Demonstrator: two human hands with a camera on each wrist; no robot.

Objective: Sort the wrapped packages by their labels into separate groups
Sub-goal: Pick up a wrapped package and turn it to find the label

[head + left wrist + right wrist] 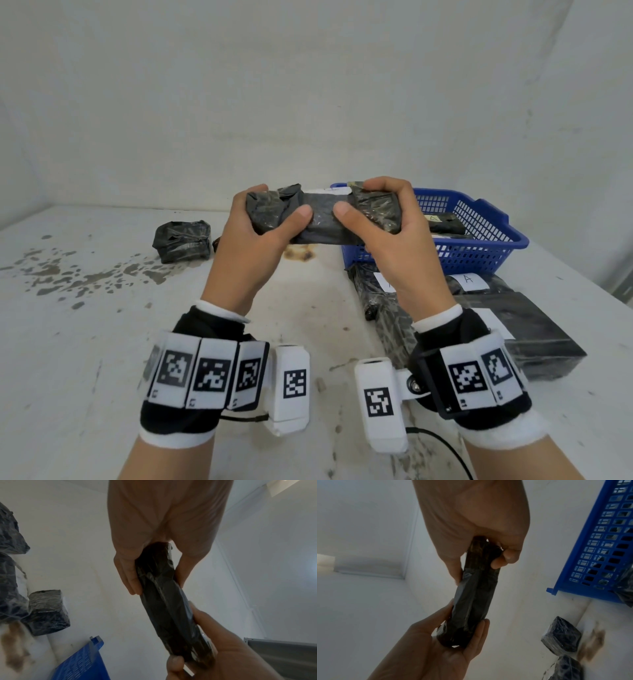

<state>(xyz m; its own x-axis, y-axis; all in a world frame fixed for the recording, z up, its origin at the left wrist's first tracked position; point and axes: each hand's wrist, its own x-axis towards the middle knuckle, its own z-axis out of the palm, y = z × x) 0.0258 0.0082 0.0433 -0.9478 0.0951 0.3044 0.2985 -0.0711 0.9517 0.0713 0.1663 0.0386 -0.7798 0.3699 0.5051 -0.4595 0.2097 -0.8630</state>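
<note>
A long black wrapped package (323, 216) is held up above the table by both hands. My left hand (263, 222) grips its left end, thumb on the near face. My right hand (380, 212) grips the right end the same way. A white label (329, 191) peeks over its top edge; its letter is hidden. In the left wrist view the package (164, 595) runs between both hands, and likewise in the right wrist view (472, 592). A small black package (182, 241) lies on the table to the left.
A blue basket (479, 240) at the right holds a package labelled A (445, 222). In front of it lie several black packages with white labels, one reading A (469, 281). The white table (102, 342) has dark stains at the left and a brown spot (299, 254).
</note>
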